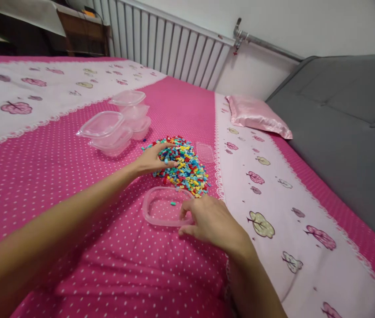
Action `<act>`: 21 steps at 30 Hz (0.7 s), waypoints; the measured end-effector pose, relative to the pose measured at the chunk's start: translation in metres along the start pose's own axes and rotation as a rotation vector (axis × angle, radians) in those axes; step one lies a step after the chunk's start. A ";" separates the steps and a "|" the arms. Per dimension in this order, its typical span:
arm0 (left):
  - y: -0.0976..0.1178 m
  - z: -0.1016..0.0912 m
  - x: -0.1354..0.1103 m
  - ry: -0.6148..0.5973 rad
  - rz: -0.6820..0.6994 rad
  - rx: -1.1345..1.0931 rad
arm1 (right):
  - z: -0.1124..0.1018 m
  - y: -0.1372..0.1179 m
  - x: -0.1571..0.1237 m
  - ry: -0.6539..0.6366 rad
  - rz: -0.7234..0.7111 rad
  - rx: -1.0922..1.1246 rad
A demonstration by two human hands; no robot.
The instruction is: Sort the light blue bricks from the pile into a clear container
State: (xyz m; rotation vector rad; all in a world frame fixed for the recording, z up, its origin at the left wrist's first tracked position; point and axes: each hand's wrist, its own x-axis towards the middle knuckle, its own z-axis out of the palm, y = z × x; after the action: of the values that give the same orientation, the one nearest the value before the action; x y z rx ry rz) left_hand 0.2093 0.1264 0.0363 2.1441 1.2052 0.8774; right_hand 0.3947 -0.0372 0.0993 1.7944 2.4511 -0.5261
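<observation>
Coloured pieces (182, 165) under left hand (152, 161)

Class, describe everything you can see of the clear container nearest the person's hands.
The open container is a shallow oblong tub with rounded corners, seemingly of clear plastic, so the pink dotted bedspread shows through it. It lies flat and lidless, just in front of the pile of coloured pieces. One small turquoise piece lies inside; otherwise it looks empty. The right hand rests its fingers on the tub's right rim. The left hand is apart from it, on the pile.
</observation>
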 end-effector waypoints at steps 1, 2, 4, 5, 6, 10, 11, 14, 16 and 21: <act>-0.003 -0.001 -0.007 0.023 -0.007 -0.024 | -0.002 0.001 -0.001 -0.003 -0.009 0.029; -0.007 0.000 -0.015 0.063 -0.011 -0.047 | -0.004 0.003 -0.002 0.008 -0.017 0.073; -0.016 0.005 -0.030 0.198 -0.041 -0.087 | -0.008 0.006 -0.001 0.074 -0.047 0.221; -0.021 0.009 -0.037 0.283 -0.072 -0.104 | -0.009 0.008 0.001 0.127 -0.068 0.321; -0.026 0.013 -0.044 0.363 -0.101 -0.110 | -0.009 0.009 0.004 0.181 -0.094 0.429; -0.036 0.022 -0.057 0.494 -0.171 -0.068 | 0.001 0.011 0.024 0.236 -0.121 0.794; -0.037 0.022 -0.058 0.473 -0.181 -0.064 | 0.004 0.011 0.028 0.218 -0.104 0.838; -0.037 0.021 -0.056 0.415 -0.205 -0.067 | 0.012 0.008 0.036 0.199 -0.081 0.756; -0.037 0.020 -0.056 0.409 -0.214 -0.062 | 0.016 0.003 0.037 0.204 -0.052 0.511; -0.035 0.022 -0.057 0.405 -0.228 -0.059 | 0.028 -0.012 0.038 0.161 0.118 -0.143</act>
State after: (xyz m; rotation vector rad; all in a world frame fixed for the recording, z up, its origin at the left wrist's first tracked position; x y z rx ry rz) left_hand 0.1843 0.0903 -0.0188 1.7863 1.5606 1.2633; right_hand 0.3669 -0.0144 0.0662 1.9763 2.3906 -0.1999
